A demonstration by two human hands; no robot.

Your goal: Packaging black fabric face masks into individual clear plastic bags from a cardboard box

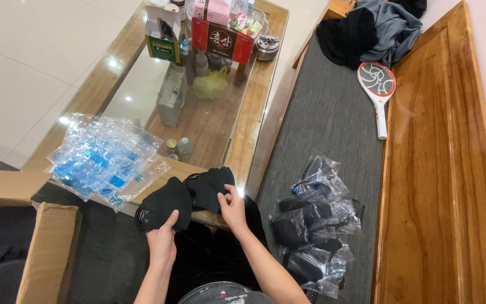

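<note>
Left hand [162,239] is pinching the lower edge of a black moulded fabric face mask [164,209]; right hand [233,209] is gripping a second black mask [210,187], both held over the glass-topped wooden table's [254,121] near edge. Crinkled clear plastic sleeves with blue print [103,159] are lying left on the glass; bagged black masks [313,225] are lying right on the grey woven bench cushion [333,112].

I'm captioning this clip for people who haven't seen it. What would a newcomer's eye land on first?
Probably the two hands at bottom centre: the left hand grips a black moulded fabric face mask while the right hand pinches a bunch of black masks. Next, the shiny heap of clear blue-printed plastic wrappers on the glass-topped wooden table, then the pile of bagged black masks on the grey bench cushion to the right.
</note>
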